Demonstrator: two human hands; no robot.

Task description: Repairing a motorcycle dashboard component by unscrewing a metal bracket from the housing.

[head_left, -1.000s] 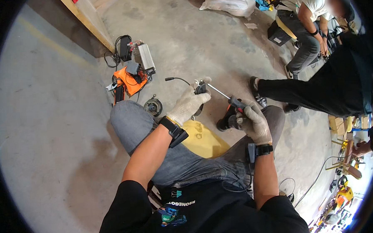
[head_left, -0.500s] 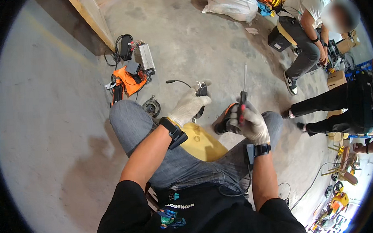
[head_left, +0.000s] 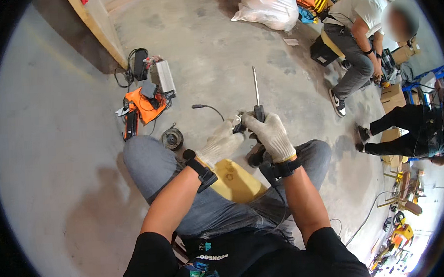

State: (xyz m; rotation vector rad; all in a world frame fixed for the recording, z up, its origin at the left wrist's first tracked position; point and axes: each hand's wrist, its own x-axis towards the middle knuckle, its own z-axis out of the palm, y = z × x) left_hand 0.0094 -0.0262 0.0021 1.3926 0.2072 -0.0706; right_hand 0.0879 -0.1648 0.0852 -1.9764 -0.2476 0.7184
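My right hand (head_left: 274, 135), in a pale knit glove, is closed round the dark handle of a screwdriver (head_left: 256, 87), whose shaft points away from me. Just left of it, my gloved left hand (head_left: 222, 141) grips a small black part with a silver metal piece (head_left: 237, 122); the fingers cover much of it. From that part a short black cable (head_left: 208, 106) runs out to a plug. Both hands meet above my knees, the right fingertips at the black part. A round metal part with a dark hub (head_left: 172, 138) lies on the floor beside my left knee.
An orange cloth-like piece (head_left: 144, 106) with wires, a silver box (head_left: 165, 77) and a black power brick (head_left: 140, 64) lie ahead on the left. Between my legs is a yellow surface (head_left: 236, 180). A seated person (head_left: 359, 38) and a standing person's legs (head_left: 395, 131) are at right.
My right hand has moved left, bringing the screwdriver over to the part in my left hand. The two hands were apart before; the view has shifted slightly.
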